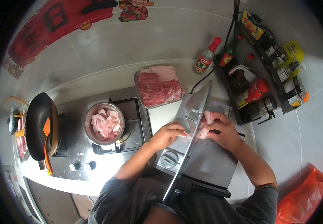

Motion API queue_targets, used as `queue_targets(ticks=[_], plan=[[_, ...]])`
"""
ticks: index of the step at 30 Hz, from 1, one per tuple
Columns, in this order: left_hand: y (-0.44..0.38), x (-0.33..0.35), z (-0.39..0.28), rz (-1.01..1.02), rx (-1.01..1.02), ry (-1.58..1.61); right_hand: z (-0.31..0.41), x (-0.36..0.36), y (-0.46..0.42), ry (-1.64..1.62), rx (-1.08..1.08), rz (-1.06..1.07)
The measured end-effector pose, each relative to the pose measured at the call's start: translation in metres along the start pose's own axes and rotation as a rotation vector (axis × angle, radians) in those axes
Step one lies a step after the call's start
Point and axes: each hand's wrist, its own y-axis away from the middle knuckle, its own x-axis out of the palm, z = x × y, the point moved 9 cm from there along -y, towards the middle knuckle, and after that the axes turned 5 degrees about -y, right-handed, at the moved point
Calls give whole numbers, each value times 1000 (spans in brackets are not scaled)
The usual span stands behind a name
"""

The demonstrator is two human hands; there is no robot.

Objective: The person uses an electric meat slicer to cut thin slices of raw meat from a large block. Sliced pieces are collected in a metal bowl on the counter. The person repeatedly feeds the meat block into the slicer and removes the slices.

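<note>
A metal meat slicer (pixel 211 159) stands before me, its tall plate running between my hands. My right hand (pixel 224 130) grips a chunk of pale raw meat (pixel 203 126) against the right side of the plate. On the left side, my left hand (pixel 168 135) pinches the edge of a thin slice at the plate, fingertips close together. The slicer's round dial (pixel 169 159) lies just below my left hand. A steel pot (pixel 86 124) with loose meat slices (pixel 106 123) sits on the hob. Behind the slicer, a metal tray (pixel 139 95) holds neatly layered meat slices (pixel 160 85).
A dark wok (pixel 38 120) with an orange spatula (pixel 47 145) stands at the left of the gas hob (pixel 74 168). A red-capped bottle (pixel 204 60) and a black rack (pixel 265 61) of seasonings are at the back right. A red plastic bag (pixel 304 196) lies lower right.
</note>
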Motion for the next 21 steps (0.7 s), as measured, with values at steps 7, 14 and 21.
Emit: queue_targets(ticks=[7, 14, 21], plan=[[-35, -58, 41, -144, -187, -44, -4, -1, 2, -60, -20, 13], [-85, -48, 105, 61, -165, -203, 68, 39, 55, -28, -100, 151], [-70, -68, 102, -153, -119, -363, 77, 49, 64, 90, -84, 210]])
